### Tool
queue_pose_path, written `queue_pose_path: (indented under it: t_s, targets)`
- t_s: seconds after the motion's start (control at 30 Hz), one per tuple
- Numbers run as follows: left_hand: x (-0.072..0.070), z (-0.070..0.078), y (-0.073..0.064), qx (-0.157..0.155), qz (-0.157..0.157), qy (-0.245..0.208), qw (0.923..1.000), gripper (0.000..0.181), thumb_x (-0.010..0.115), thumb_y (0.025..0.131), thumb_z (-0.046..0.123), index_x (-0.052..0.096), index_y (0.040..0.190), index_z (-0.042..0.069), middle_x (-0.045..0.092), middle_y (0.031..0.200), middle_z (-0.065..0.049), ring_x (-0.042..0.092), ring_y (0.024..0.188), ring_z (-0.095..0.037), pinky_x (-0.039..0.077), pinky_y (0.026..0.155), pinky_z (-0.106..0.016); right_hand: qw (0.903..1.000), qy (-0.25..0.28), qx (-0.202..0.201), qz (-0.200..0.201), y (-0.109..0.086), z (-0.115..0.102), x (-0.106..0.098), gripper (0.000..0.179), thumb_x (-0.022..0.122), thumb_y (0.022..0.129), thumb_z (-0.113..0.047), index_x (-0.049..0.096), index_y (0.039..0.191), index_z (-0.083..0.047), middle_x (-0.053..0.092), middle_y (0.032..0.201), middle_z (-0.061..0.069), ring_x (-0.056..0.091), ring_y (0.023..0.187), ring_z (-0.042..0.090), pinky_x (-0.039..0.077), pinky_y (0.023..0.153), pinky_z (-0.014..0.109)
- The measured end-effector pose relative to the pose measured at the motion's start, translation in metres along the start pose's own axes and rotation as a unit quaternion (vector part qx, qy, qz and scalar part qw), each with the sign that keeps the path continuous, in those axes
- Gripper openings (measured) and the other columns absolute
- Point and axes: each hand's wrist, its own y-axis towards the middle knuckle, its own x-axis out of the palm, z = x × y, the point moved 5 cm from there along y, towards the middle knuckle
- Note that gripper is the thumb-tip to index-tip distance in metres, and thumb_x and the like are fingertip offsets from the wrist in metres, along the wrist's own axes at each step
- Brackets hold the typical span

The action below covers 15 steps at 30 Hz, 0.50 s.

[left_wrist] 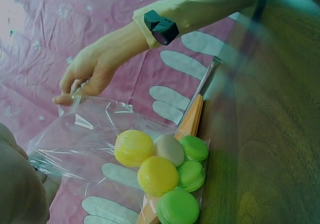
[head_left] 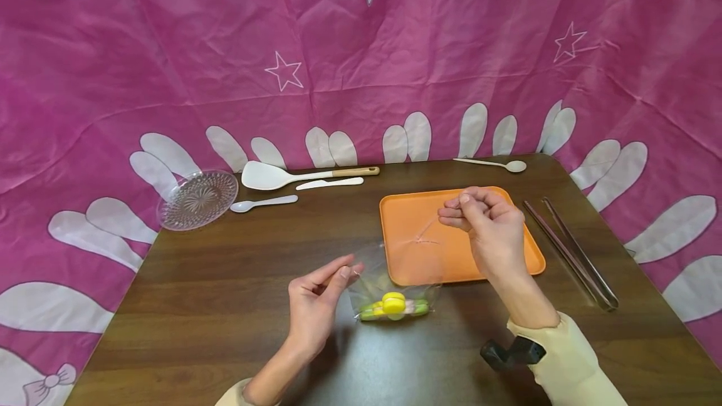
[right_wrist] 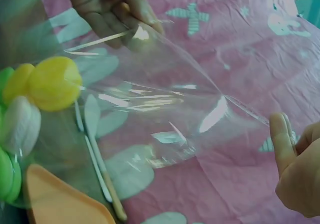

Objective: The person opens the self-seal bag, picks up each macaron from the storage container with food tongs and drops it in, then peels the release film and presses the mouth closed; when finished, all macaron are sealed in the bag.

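Note:
A clear plastic bag (right_wrist: pixel 135 98) hangs between my two hands, low over the table's front part. In its bottom lie several macarons, among them a yellow macaron (left_wrist: pixel 157 176), a green macaron (left_wrist: pixel 178 207) and a pale macaron (left_wrist: pixel 169 150). My left hand (head_left: pixel 316 306) pinches one side of the bag's upper edge between thumb and fingers. Higher and farther right, my right hand (head_left: pixel 499 234) pinches a thin clear end drawn out from the bag's mouth, fingertips together. The left wrist view shows that right hand (left_wrist: pixel 90 73) above the macarons.
An orange tray (head_left: pixel 406 268) lies behind the bag, with metal tongs (head_left: pixel 581 262) to its right. At the back left are a clear patterned plate (head_left: pixel 197 200), a white turner (head_left: pixel 267 176), a white knife (head_left: pixel 329 183) and a white spoon (head_left: pixel 264 203). Another spoon (head_left: pixel 514 166) lies at the back right.

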Motion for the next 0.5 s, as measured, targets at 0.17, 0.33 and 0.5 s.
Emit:
queue_pose_path:
  t_s: [0.17, 0.33, 0.5]
  targets:
    - [0.000, 0.000, 0.000, -0.004, 0.003, -0.003, 1.0000, 0.022, 0.065, 0.093, -0.007, 0.067, 0.113, -0.015, 0.072, 0.095, -0.023, 0.074, 0.089, -0.028, 0.053, 0.090, -0.037, 0.9971, 0.074, -0.014, 0.001, 0.006, -0.008, -0.012, 0.005, 0.060, 0.093, 0.013, 0.063, 0.098, 0.012, 0.072, 0.083, 0.019, 0.074, 0.076, 0.026, 0.059, 0.074, 0.038]
    - [0.000, 0.000, 0.001, 0.001, 0.001, -0.004, 1.0000, 0.022, 0.064, 0.092, -0.009, 0.066, 0.113, -0.017, 0.072, 0.095, -0.024, 0.074, 0.090, -0.029, 0.053, 0.090, -0.037, 0.9917, 0.125, -0.024, -0.015, 0.009, -0.016, -0.021, 0.014, 0.056, 0.092, 0.019, 0.064, 0.102, 0.014, 0.072, 0.088, 0.022, 0.074, 0.079, 0.028, 0.058, 0.078, 0.038]
    - [0.001, 0.000, 0.002, 0.002, -0.001, -0.007, 1.0000, 0.023, 0.063, 0.092, -0.010, 0.065, 0.113, -0.019, 0.072, 0.095, -0.025, 0.074, 0.089, -0.022, 0.054, 0.089, -0.037, 0.9834, 0.174, -0.035, -0.038, 0.011, -0.022, -0.030, 0.019, 0.052, 0.092, 0.023, 0.064, 0.105, 0.018, 0.071, 0.091, 0.026, 0.074, 0.081, 0.030, 0.058, 0.080, 0.039]
